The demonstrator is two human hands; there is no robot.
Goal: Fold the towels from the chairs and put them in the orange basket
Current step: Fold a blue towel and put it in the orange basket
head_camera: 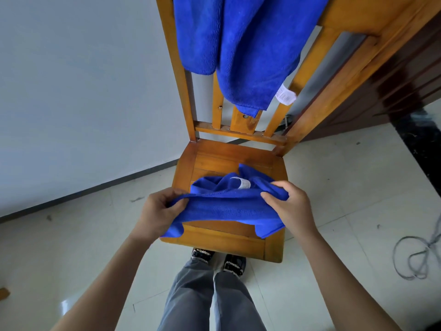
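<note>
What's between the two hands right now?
Head view: only the blue towel, gripped by left hand and right hand, above the chair seat.

bare forearms, grey trousers (207, 299), black shoes (235, 265) with white trim

Pale grey wall (71, 80), dark skirting (71, 196), glossy white floor tiles (334, 187), wooden chair (214, 158), dark door (393, 68), grey cable (428, 246)

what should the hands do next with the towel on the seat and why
Probably pull the two gripped ends apart and spread the towel flat on the seat: the left hand and right hand each grip an end, while its far part lies bunched.
</note>
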